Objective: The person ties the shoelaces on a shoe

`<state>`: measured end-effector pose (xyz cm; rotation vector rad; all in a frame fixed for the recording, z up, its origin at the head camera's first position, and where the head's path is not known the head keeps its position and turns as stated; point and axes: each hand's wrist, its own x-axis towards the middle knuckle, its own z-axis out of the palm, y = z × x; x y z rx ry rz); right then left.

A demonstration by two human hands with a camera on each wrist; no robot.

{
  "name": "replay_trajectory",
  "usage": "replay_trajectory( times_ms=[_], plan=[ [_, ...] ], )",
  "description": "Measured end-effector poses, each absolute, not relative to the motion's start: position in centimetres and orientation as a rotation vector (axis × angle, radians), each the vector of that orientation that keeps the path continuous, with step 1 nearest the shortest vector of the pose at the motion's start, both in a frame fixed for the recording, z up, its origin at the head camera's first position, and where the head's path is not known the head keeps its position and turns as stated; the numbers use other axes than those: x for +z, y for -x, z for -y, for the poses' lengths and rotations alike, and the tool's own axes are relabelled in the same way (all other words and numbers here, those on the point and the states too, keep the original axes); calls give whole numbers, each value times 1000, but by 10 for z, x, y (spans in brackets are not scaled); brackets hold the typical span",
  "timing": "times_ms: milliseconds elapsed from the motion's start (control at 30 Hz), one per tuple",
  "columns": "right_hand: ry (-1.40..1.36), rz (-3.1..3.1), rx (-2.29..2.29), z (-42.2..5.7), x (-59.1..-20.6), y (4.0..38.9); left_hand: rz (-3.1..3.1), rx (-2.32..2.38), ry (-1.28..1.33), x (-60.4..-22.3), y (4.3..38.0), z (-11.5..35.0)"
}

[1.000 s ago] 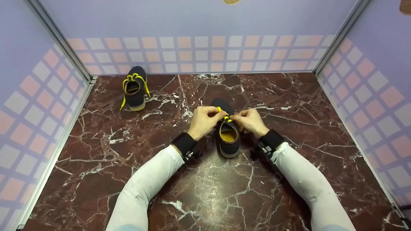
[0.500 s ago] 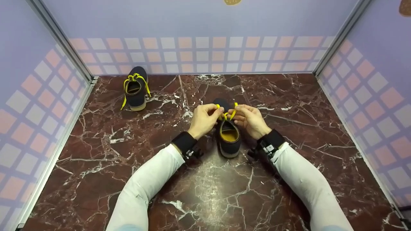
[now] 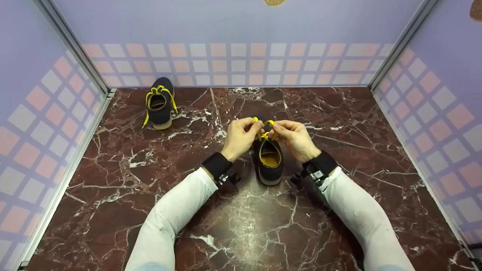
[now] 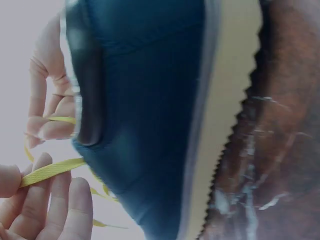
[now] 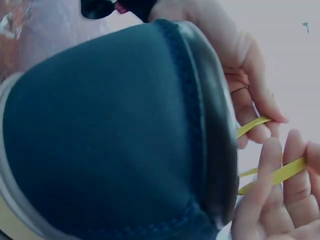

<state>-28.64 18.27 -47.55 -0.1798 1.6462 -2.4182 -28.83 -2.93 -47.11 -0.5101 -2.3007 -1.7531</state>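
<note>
Shoe [image 3: 271,172] upright on the table [image 3: 218,222] between left hand [image 3: 240,138] and right hand [image 3: 295,139], toe pointing away; likely light, soft in the upper [image 4: 150,100], firmer at the toothed sole [image 4: 222,95], and apt to skew under a lopsided pull. Lace [image 4: 52,171] rising from the front of the opening [image 3: 269,158]; flat, limp, probably quick to slip from a slack pinch but hard to damage; best taken near the crossing [image 3: 265,136], between thumb and fingertip. Pinched at one stretch by left thumb and fingers, at a raised loop [image 3: 270,122] by right thumb and forefinger, with hardly any gap between tips; other fingers loosely bent.
</note>
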Motion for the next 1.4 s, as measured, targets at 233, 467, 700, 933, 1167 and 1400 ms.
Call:
replay_trajectory(
  times_ms=[233, 467, 700, 933, 1167, 1400],
  plan=[
    [231, -1727, -2497, -179, -465, 280, 2210, -1810, 530, -460, 288, 28],
    [285, -1726, -2560, -180, -454, 277, 2147, -1861, 538, -456, 287, 28],
    [342, -1669, -2627, -181, -444, 278, 2173, -1791, 628, -450, 283, 28],
    [444, -1753, -2612, -181, -437, 280, 2224, -1704, 706, -446, 282, 26],
    [518, -1793, -2560, -182, -436, 281, 2299, -1678, 747, -444, 283, 25],
    [609, -1979, -2482, -182, -432, 283, 2406, -1574, 800, -437, 286, 25]
  ],
)
